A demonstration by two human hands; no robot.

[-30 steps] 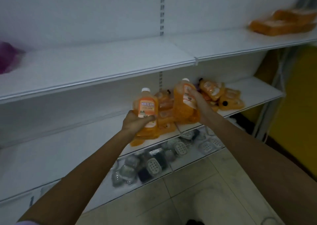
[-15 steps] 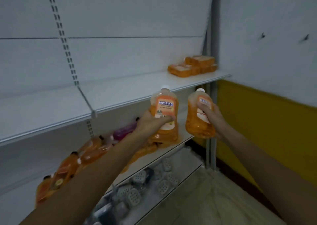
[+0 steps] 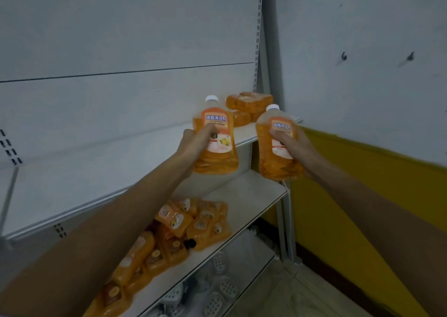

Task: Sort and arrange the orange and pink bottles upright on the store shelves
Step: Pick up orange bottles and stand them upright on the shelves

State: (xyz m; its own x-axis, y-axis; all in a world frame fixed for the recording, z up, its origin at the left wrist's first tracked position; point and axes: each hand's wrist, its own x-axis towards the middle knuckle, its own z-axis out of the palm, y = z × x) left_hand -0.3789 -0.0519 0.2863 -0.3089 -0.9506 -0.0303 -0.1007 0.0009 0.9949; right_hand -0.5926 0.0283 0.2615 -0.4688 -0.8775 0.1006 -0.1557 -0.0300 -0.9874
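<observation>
My left hand [image 3: 197, 139] grips an orange bottle [image 3: 219, 147] with a white cap, held upright in front of the upper shelf [image 3: 244, 136]. In my right hand [image 3: 291, 145] is a second orange bottle [image 3: 273, 157], tilted slightly left, just right of the first and beside the shelf's right end. Several orange bottles [image 3: 251, 105] lie stacked at the far right end of the upper shelf. A heap of orange bottles [image 3: 191, 225] lies flat on the middle shelf [image 3: 254, 196] below my left forearm.
White soap dishes [image 3: 217, 292] and dark items lie on the bottom shelf. A white and yellow wall [image 3: 362, 123] closes off the right side. The tiled floor [image 3: 302, 297] shows at the lower right. The upper shelf's left stretch is bare.
Both bottles have been carried up and to the right, from the heap to the right end of the upper shelf. The view has swung right toward the wall.
</observation>
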